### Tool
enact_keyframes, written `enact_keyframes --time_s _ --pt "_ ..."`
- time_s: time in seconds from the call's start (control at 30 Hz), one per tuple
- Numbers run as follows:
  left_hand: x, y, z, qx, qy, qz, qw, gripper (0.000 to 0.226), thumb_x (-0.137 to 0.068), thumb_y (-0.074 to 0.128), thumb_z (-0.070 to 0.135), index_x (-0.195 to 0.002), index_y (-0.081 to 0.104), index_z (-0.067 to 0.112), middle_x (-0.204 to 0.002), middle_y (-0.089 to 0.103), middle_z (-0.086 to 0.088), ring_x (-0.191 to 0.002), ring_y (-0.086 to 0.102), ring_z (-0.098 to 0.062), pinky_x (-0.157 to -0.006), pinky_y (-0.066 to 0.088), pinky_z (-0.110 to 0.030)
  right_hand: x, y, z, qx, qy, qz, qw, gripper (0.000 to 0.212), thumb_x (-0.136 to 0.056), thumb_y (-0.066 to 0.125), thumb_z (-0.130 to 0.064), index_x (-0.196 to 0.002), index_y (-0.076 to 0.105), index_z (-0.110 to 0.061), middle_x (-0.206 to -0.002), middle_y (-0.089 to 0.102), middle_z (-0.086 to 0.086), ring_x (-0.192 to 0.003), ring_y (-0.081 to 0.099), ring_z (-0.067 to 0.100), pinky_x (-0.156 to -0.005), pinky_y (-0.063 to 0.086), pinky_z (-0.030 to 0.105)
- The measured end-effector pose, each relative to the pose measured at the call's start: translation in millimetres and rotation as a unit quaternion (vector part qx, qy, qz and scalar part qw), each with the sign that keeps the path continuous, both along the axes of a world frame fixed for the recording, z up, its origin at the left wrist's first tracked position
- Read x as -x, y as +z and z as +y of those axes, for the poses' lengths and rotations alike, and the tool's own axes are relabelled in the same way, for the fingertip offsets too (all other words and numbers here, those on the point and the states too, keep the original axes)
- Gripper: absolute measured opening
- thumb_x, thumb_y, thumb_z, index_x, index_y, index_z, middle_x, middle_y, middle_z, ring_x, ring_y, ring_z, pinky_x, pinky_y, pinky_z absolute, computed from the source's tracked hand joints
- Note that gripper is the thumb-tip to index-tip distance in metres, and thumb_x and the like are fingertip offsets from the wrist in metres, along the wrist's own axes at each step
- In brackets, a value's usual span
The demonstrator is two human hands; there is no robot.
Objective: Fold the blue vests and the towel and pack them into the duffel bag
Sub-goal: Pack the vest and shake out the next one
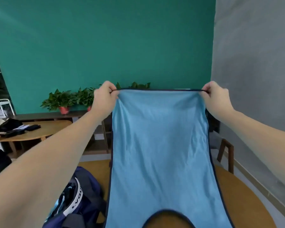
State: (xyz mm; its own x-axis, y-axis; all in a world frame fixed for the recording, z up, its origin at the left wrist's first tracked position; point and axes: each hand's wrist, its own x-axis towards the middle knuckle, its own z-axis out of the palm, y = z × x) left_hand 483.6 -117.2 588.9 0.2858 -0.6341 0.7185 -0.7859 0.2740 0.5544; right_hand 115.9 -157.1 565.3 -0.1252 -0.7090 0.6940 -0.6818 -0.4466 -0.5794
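Observation:
A light blue vest [161,145] with dark navy trim hangs stretched in the air before me, its curved neck opening at the bottom of the view. My left hand [104,97] pinches its upper left corner and my right hand [216,97] pinches its upper right corner, both raised at about the same height. The navy duffel bag [82,199] lies open on the wooden table [247,199] at lower left, with some light blue fabric showing inside it. The towel is not in view.
A second wooden table [44,130] with dark clothes stands at the left. Potted plants [62,101] line a low shelf against the green wall. A wooden stool [225,153] stands by the grey wall at right.

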Motion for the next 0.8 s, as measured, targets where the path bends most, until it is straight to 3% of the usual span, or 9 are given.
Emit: enact_keyframes --time_s 0.13,0.2,0.3,0.4,0.5,0.57,0.63,0.73,0.8 --pt "0.5 54.4 29.8 0.154 -0.02 0.023 0.988 0.01 -0.095 0.063 0.018 -0.093 0.057 0.01 -0.078 0.07 -0.003 -0.072 0.067 -0.007 -0.07 0.048 -0.011 -0.6 50.2 28.6 0.153 0.036 -0.072 0.985 0.012 -0.101 0.054 -0.016 -0.11 0.059 -0.009 -0.098 0.064 0.0 -0.087 0.058 0.013 -0.074 0.041 0.015" --pt "-0.9 63.4 48.4 0.173 -0.021 0.017 0.984 0.01 -0.095 0.063 0.02 -0.093 0.057 0.012 -0.076 0.069 0.001 -0.075 0.068 -0.011 -0.069 0.046 -0.008 3.1 58.1 44.5 0.176 0.056 -0.077 0.98 0.011 -0.101 0.056 -0.017 -0.108 0.059 -0.01 -0.097 0.065 -0.001 -0.083 0.058 0.01 -0.073 0.041 0.005" --pt "-4.1 53.8 76.6 0.177 -0.018 -0.002 0.984 0.01 -0.095 0.064 0.022 -0.092 0.057 0.016 -0.079 0.069 0.001 -0.08 0.069 -0.016 -0.075 0.049 -0.013 9.9 50.2 69.3 0.177 0.063 -0.046 0.981 0.011 -0.1 0.058 -0.018 -0.107 0.06 -0.009 -0.096 0.066 0.001 -0.082 0.059 0.012 -0.07 0.04 0.004" --pt "-4.3 22.3 108.9 0.15 -0.014 -0.02 0.988 0.011 -0.095 0.066 0.025 -0.092 0.058 0.017 -0.081 0.07 0.001 -0.082 0.068 -0.017 -0.08 0.053 -0.025 16.1 24.4 98.1 0.158 0.061 -0.001 0.986 0.011 -0.1 0.06 -0.016 -0.108 0.061 -0.009 -0.102 0.068 0.004 -0.09 0.062 0.016 -0.082 0.045 0.018" --pt "-1.6 -30.4 147.9 0.093 0.005 -0.03 0.995 0.013 -0.093 0.069 0.027 -0.091 0.061 0.017 -0.082 0.068 0.003 -0.078 0.064 -0.011 -0.073 0.047 -0.016 25.3 -20.9 132.4 0.113 0.077 0.033 0.99 0.01 -0.098 0.062 -0.013 -0.107 0.062 -0.01 -0.102 0.069 0.001 -0.092 0.063 0.015 -0.088 0.048 0.028" --pt "2.3 -78.4 175.8 0.035 0.004 -0.047 0.998 0.011 -0.093 0.07 0.024 -0.09 0.061 0.019 -0.08 0.066 0.007 -0.077 0.062 -0.004 -0.071 0.047 -0.02 34.6 -61.6 153.1 0.054 0.09 0.064 0.992 0.007 -0.096 0.064 -0.013 -0.103 0.063 -0.013 -0.096 0.069 -0.002 -0.088 0.065 0.014 -0.085 0.05 0.03" --pt "5.3 -130.9 202.6 -0.03 -0.006 -0.061 0.998 0.013 -0.092 0.071 0.018 -0.088 0.059 0.023 -0.076 0.065 0.011 -0.073 0.062 0.0 -0.069 0.048 -0.02 44.4 -105.9 172.5 -0.005 0.096 0.101 0.99 0.008 -0.094 0.069 -0.014 -0.096 0.064 -0.019 -0.089 0.068 -0.01 -0.083 0.064 0.003 -0.082 0.051 0.025" --pt "6.4 -201.2 234.9 -0.112 -0.035 -0.062 0.991 0.02 -0.089 0.073 0.013 -0.085 0.061 0.029 -0.072 0.068 0.012 -0.071 0.065 0.0 -0.067 0.05 -0.018 55.5 -163.9 202.6 -0.064 0.097 0.135 0.984 0.02 -0.089 0.075 -0.012 -0.086 0.06 -0.024 -0.078 0.065 -0.018 -0.079 0.061 -0.013 -0.07 0.044 0.005" --pt "9.4 -233.6 253.8 -0.143 -0.061 -0.055 0.986 0.022 -0.088 0.073 0.01 -0.085 0.068 0.031 -0.073 0.071 0.015 -0.073 0.067 0.001 -0.07 0.052 -0.022 60.3 -191.7 225.4 -0.099 0.099 0.141 0.98 0.019 -0.088 0.076 -0.013 -0.083 0.06 -0.023 -0.076 0.066 -0.016 -0.08 0.06 -0.014 -0.067 0.041 0.003"
